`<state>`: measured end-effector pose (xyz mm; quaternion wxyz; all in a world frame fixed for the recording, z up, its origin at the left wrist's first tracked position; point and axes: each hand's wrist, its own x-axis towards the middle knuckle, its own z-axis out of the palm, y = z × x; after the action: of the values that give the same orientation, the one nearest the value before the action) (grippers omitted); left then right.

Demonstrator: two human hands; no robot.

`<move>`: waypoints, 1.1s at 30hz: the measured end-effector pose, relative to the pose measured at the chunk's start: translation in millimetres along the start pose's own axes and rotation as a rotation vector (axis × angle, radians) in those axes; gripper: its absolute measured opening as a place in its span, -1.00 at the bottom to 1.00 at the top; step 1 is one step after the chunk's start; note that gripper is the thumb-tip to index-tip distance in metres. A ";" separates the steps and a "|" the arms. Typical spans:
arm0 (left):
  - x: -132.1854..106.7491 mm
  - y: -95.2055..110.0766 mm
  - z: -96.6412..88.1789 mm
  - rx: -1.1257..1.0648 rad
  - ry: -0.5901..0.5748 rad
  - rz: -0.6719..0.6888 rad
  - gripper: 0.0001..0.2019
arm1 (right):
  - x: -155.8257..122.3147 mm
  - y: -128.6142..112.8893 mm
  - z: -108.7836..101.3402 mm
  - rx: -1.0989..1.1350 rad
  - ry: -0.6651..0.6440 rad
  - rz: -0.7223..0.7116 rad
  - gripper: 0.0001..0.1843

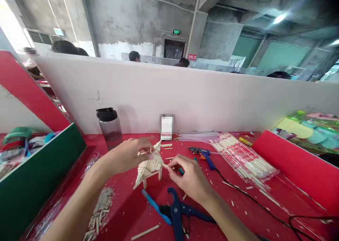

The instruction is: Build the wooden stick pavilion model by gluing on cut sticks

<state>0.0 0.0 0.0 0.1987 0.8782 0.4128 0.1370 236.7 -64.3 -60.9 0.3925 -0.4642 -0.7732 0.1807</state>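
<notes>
A small model built of pale wooden sticks (149,166) stands on the red table (124,212) in front of me. My left hand (129,154) is closed on its upper left part, fingers wrapped over the top. My right hand (189,177) pinches at the model's right edge with thumb and forefinger; a short stick seems to be between the fingertips. Blue-handled cutters (174,212) lie just in front of the model, under my right wrist.
A blue glue gun (202,153) with a black cord lies behind my right hand. Packs of long sticks (243,158) lie to the right. Cut stick pieces (99,211) are heaped at the left. A dark-lidded bottle (109,126) stands by the white partition (212,96). Other people sit beyond it.
</notes>
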 end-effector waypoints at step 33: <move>1.9 9.4 -0.8 0.046 0.014 -0.004 -0.78 | -6.9 -0.5 -1.5 -0.111 -0.024 -0.113 -0.86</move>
<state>7.2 -3.8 5.2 0.1759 0.8807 0.4190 0.1335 239.4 -70.6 -62.8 0.3665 -0.4389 -0.8115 0.1205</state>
